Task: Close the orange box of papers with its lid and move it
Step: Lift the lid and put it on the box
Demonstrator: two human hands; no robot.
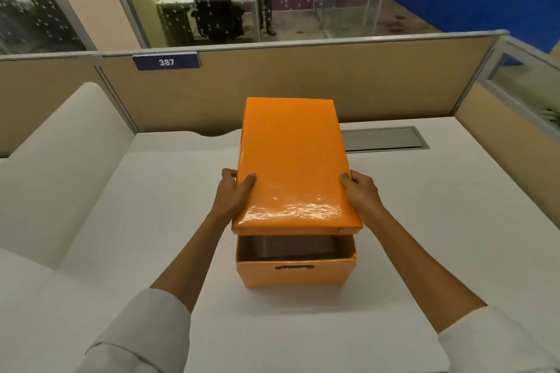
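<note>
Hands I see: two, my left hand (233,195) and right hand (360,191)
Orange boxes: one orange box (295,274)
Lids: one lid (292,160)
Desks: one white desk (157,206)
Number plates: one plate (166,62), reading 387
Office chairs: one black chair (216,10)

The lid (292,160) looks glossy and wrinkled, the white desk (424,221) matt and smooth.
</note>
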